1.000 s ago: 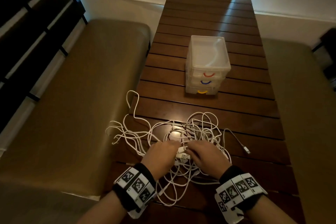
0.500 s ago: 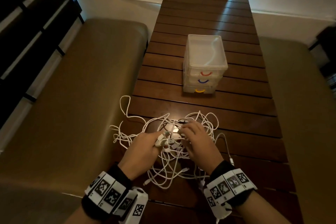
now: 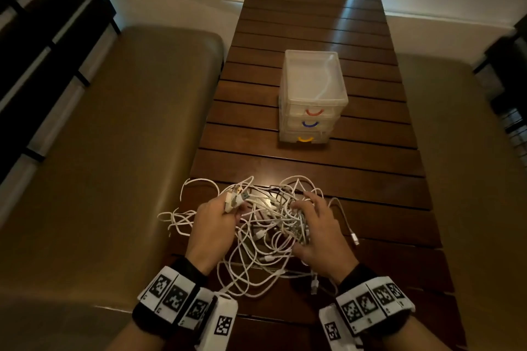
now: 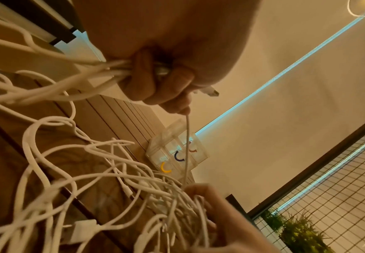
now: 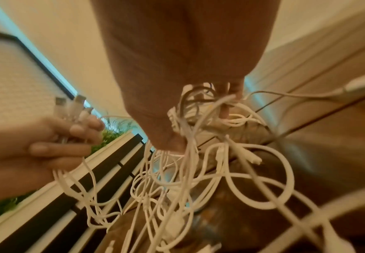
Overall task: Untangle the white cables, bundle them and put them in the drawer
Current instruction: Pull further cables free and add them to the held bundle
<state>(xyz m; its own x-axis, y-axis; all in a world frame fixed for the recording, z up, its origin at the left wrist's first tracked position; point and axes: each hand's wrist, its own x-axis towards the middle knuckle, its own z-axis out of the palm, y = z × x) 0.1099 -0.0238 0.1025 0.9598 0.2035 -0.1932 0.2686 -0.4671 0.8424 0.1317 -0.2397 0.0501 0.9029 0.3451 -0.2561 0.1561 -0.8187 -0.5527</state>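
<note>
Left hand [image 3: 212, 225] grips a bunch of USB plug ends [image 3: 235, 197], fingers curled round the cords just below the plugs; the left wrist view confirms the clench. Right hand [image 3: 319, 231] has fingers curled into the dense middle of the white cables [image 3: 265, 236], grasping a clump of strands. The tangle lies on the near part of the slatted wooden table [image 3: 370, 174], loops spilling over the near-left edge toward the bench seat [image 3: 114, 151]. One loose plug [image 3: 355, 238] trails off to the right.

The clear three-drawer unit [image 3: 312, 100] sits well apart, farther along the table, all drawers closed: red, blue and yellow handles.

Risks, as judged: pulling the gathered plug ends away while the right hand clamps the clump could cinch knots tighter instead of freeing them. Loops hanging off the left edge may snag or drag the heap off the table. A plug could catch inside another loop.

Against half a second ago: the left hand has risen and drawn left with more plug ends standing up from the fist; the right hand has sunk deeper into the heap, which looks more gathered between the hands.
</note>
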